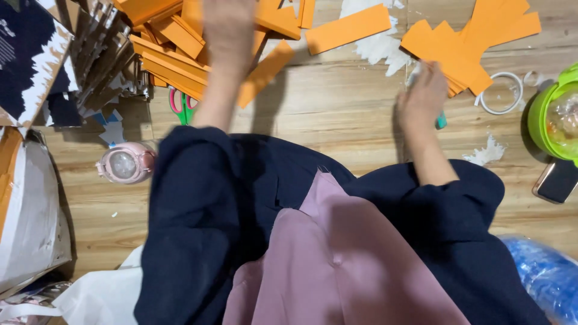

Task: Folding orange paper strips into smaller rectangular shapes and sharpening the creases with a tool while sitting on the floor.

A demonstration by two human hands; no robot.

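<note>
My left hand (227, 27) reaches forward over a heap of orange folded paper pieces (171, 42) on the wooden floor; it is blurred, and I cannot make out whether it grips one. My right hand (424, 96) rests at the near edge of a fanned stack of orange paper strips (463, 42), fingers curled, with a small teal object (441, 120) showing under it. A single orange strip (348, 28) lies between the two piles. My dark sleeves and pink garment fill the lower middle.
Scissors with pink and green handles (180, 105) lie by the left pile. A pink round bottle (125, 164) is at left, a tape ring (501, 93), green lidded container (557, 117) and phone (557, 180) at right. White paper scraps (379, 45) and cardboard packs (102, 54) lie about.
</note>
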